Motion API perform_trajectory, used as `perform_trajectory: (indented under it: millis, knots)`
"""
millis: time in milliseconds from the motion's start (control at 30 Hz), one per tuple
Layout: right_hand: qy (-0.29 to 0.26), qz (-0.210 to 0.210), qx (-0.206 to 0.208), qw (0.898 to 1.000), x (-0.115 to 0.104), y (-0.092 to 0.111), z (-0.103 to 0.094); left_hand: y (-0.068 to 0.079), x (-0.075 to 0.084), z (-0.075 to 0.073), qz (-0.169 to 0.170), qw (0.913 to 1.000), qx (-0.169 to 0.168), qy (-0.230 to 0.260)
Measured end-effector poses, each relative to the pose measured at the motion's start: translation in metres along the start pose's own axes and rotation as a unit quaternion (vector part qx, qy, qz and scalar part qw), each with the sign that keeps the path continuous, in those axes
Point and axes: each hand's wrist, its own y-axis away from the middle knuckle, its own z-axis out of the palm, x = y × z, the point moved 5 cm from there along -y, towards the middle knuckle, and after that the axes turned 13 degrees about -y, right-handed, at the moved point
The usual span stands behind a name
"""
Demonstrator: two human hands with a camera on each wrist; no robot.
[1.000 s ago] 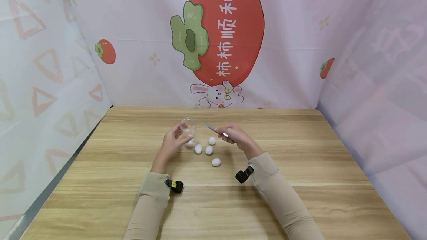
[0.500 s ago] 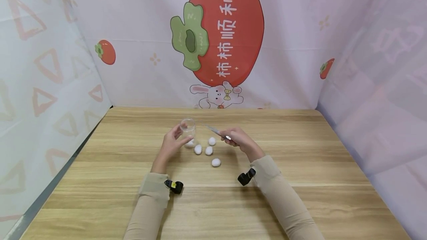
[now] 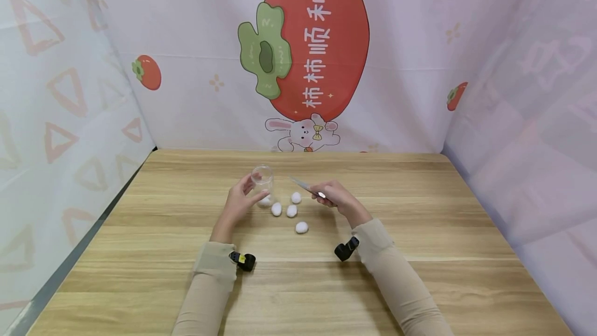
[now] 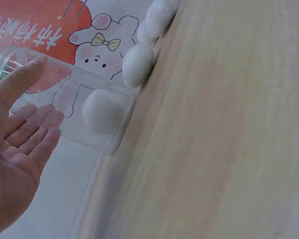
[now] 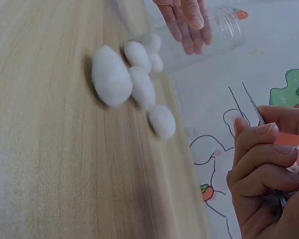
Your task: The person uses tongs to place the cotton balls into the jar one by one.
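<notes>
My left hand (image 3: 240, 202) holds a clear jar (image 3: 263, 183) upright on the table, thumb on one side and fingers on the other. The jar has no lid, and white cotton balls (image 4: 102, 112) lie at its bottom. In my right hand (image 3: 337, 197) is a pair of metal tweezers (image 3: 303, 185), pinched between thumb and fingers. Its two tips stand apart with nothing between them in the right wrist view, pointing toward the jar. Several loose cotton balls (image 5: 111, 77) lie on the wood between the hands, the closest one right beside the jar's base.
The wooden table (image 3: 410, 274) reaches back to a printed cloth (image 3: 196, 108) with a large red persimmon and a rabbit. More cloth hangs along the left and right sides. A small black camera sits on each wrist.
My right hand has drawn back to the right and slightly nearer, taking the tweezers' tips away from the jar's mouth. The left hand, jar and loose cotton balls stay in place.
</notes>
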Motion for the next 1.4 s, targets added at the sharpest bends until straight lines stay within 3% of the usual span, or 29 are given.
perform_trajectory:
  millis: [367, 1067, 1200, 1333, 1400]
  knots:
    - [0.012, 0.036, 0.028, 0.999, 0.015, -0.004, -0.010, 0.002, 0.001, 0.000, 0.021, 0.9995, 0.023, -0.009]
    - [0.033, 0.063, 0.042, 0.997, 0.035, -0.007, -0.020, 0.001, 0.001, -0.001, -0.010, 0.9999, 0.004, 0.001]
    - [0.027, 0.074, 0.042, 0.996, 0.038, -0.005, -0.021, 0.007, 0.015, -0.004, -0.018, 0.9998, -0.005, 0.000]
    - [0.025, 0.078, 0.044, 0.996, 0.040, -0.003, -0.021, 0.005, 0.012, -0.003, -0.014, 0.9999, -0.002, -0.001]
    - [0.029, 0.081, 0.046, 0.995, 0.041, -0.002, -0.021, 0.001, 0.004, -0.001, -0.010, 0.9999, 0.003, 0.001]
